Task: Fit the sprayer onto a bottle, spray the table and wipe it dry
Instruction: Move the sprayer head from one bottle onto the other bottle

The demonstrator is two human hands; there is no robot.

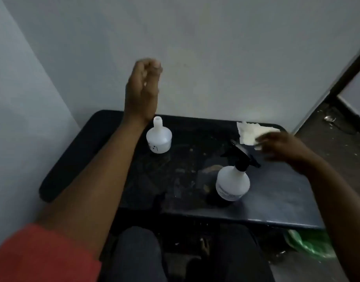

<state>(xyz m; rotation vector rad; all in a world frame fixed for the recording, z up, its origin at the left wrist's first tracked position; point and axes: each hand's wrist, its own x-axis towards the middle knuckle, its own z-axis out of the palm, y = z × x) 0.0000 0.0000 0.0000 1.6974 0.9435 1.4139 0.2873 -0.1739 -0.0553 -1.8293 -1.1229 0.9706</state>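
- Wall point(215, 47): pale, it fills the upper half, and the table's far edge butts against it. A second wall closes in on the left.
- Table point(287, 200): a dark top with rounded corners and stains across its middle. Its left edge runs close along the side wall. Its near edge hangs over the person's knees point(138, 251). Its right edge faces the floor.
- Floor point(338, 143): dark and littered, the one open side, to the right of the table.
- Left arm: it comes out of a red sleeve point(42, 255) and crosses above the table's left part.
- Left hand point(143, 86): raised in the air in front of the wall, well above the top. Its fingers are bent over toward the thumb, with nothing seen in them.
- Right hand point(283, 147): blurred, low over the far right corner, with its fingertips at the cloth's near edge. I cannot tell whether it grasps the cloth or only touches it.
- Bag point(311, 245): green plastic, on the floor under the near right corner.
- Bottle point(233, 184): white and upright, right of centre, set back from the near edge.
- Open bottle point(158, 139): white and upright with a bare neck, near the far edge just beside the left wrist. A stretch of stained top lies between it and the other bottle.
- Cloth point(250, 133): a pale crumpled sheet on the far right corner, close to the table's edge.
- Sprayer point(243, 155): black, seated on the bottle's neck, with its nozzle pointing toward the cloth.
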